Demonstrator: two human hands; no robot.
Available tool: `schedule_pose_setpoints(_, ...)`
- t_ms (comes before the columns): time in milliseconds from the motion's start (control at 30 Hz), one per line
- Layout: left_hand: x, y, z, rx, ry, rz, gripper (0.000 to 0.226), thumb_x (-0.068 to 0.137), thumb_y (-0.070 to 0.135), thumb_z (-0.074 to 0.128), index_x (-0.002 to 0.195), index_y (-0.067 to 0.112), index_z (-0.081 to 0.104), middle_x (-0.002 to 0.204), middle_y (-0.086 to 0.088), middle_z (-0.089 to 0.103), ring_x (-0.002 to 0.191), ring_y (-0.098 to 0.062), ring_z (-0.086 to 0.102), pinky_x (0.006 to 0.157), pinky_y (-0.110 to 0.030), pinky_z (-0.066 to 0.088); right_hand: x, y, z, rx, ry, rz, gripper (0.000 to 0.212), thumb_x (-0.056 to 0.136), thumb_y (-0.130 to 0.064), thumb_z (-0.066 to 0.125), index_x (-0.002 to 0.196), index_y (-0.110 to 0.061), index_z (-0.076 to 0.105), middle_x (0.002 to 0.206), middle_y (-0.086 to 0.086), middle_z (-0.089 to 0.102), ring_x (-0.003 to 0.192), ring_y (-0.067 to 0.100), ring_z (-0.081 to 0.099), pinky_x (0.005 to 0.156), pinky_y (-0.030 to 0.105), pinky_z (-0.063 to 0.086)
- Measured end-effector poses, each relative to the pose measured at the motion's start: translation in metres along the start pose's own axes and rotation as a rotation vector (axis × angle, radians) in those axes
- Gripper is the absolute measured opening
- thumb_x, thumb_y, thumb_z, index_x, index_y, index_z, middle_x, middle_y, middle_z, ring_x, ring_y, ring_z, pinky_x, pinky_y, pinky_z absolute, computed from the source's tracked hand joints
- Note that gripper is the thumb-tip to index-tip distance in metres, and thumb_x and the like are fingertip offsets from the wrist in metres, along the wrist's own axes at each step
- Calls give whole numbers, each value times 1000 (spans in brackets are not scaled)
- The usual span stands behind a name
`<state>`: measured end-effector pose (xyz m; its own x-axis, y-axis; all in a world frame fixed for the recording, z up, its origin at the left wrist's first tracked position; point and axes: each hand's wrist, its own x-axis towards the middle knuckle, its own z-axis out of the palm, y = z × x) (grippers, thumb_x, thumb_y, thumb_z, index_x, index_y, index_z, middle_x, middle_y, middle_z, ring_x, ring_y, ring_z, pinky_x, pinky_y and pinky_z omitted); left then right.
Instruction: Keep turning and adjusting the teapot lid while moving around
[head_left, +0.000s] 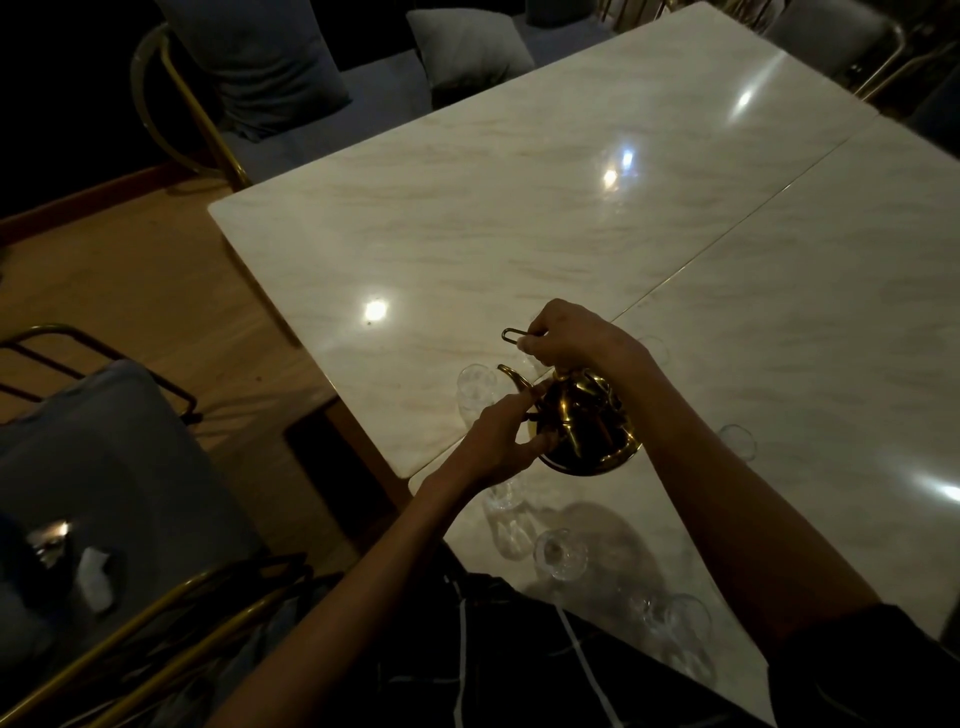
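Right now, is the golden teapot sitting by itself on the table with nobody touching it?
No, the left hand touches the golden teapot near its spout while the right hand pinches a thin metal loop above it.

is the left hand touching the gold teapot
Touching: the head view shows the left hand with fingers against the gold teapot near its spout.

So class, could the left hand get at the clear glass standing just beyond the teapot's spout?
Probably yes. The left hand rests on the brass teapot by its spout, and the glass stands right beyond its fingertips with nothing between; it would have to leave the teapot.
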<state>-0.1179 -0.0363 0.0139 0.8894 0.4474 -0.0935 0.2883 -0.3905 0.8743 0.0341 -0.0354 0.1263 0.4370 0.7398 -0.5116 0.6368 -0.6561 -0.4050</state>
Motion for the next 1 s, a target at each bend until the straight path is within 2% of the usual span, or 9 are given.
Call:
schedule_pose_setpoints(167,0,-1,0,-5,-2,-5,68,92,27,66,150,31,32,131,-7,60,118,-20,59,97,-43,53,0,-1,1,1,-2,4,30,95,-26,58,106,-2,73,93,15,73,84,27,71,65,29,51)
schedule_pose_setpoints(333,-1,-2,0,-9,-15,-15,69,91,30,66,151,31,31,134,-8,59,121,-21,58,97,-44,52,0,0,3,-11,8,5,31,95,-27,58,106,-3,73,97,14,73,85,26,71,58,25,47)
schedule_pose_setpoints(467,-3,-6,1,-14,-16,-22,68,92,29,66,151,29,32,133,-7,60,119,-20,58,96,-43,53,-1,1,8,-11,18,7,30,95,-26,57,105,-3,74,97,14,73,88,27,70,65,28,50)
schedule_pose_setpoints(533,-4,-7,2,-30,-14,-16,65,92,26,66,150,28,34,133,-7,60,119,-19,58,97,-35,52,-3,2,9,-6,16,-1,31,95,-25,57,106,-2,74,98,15,73,90,28,70,72,31,52)
schedule_pose_setpoints(633,-6,-8,2,-68,-11,-14,59,95,18,62,148,27,39,131,-7,61,118,-17,58,90,-10,44,-7,4,12,9,0,-16,31,96,-25,56,108,-2,73,94,14,73,82,26,69,69,31,52)
schedule_pose_setpoints(667,-6,-9,2,-84,-6,-20,56,96,16,60,147,27,40,131,-7,62,118,-18,59,89,-9,44,-9,6,13,18,-6,-21,30,96,-25,57,109,-3,73,89,11,72,78,23,67,69,31,52)
schedule_pose_setpoints(733,-7,-11,2,-104,-1,-32,53,98,12,55,147,27,41,133,-6,62,117,-19,61,90,-15,48,-13,10,15,47,-12,-22,30,95,-26,58,110,-5,73,79,3,67,72,18,64,72,33,55)
schedule_pose_setpoints(867,-13,-14,4,-93,18,-45,48,99,5,51,144,21,47,135,-5,60,113,-15,63,86,-4,45,-24,19,18,101,2,-18,30,95,-27,59,112,-7,72,72,-3,60,64,13,60,63,28,51)
schedule_pose_setpoints(1000,-21,-12,8,-84,-9,-107,44,100,9,48,142,20,49,138,-6,59,117,-20,62,91,-15,43,-37,28,24,139,3,5,31,95,-29,59,113,-8,71,73,-3,59,71,18,62,71,34,55)
